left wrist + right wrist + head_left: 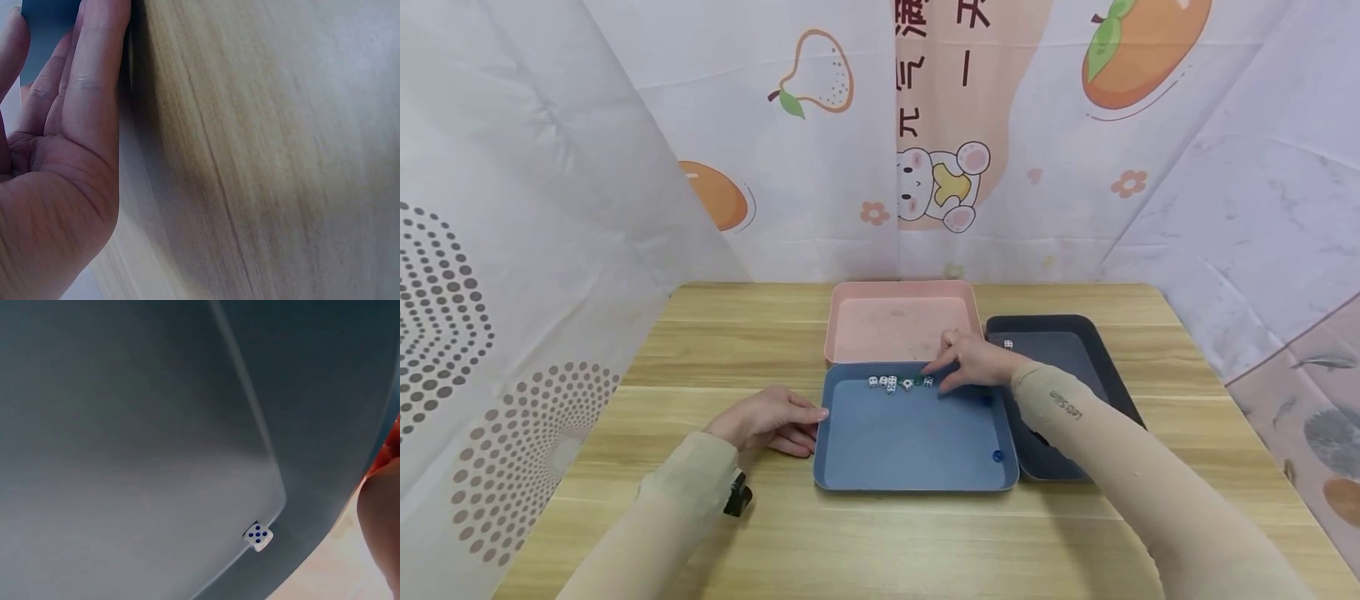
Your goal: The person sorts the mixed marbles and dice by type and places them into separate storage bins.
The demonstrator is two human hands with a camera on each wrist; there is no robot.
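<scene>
My left hand is at the left side of a blue tray, its thumb on the rim and its fingers along the outer wall. My right hand reaches over the tray's back right part, thumb and index finger spread apart with nothing between them. Close by its fingertips lies a white die. Further left along the back wall sit several more white dice, with small green pieces among them. A blue die rests in the front right corner. Another dark blue piece lies beneath the right wrist.
A pink tray adjoins the blue one at the back. To the right, partly under my right forearm, stands a dark tray. In its corner is a white die with blue pips. A patterned cloth hangs behind the wooden table.
</scene>
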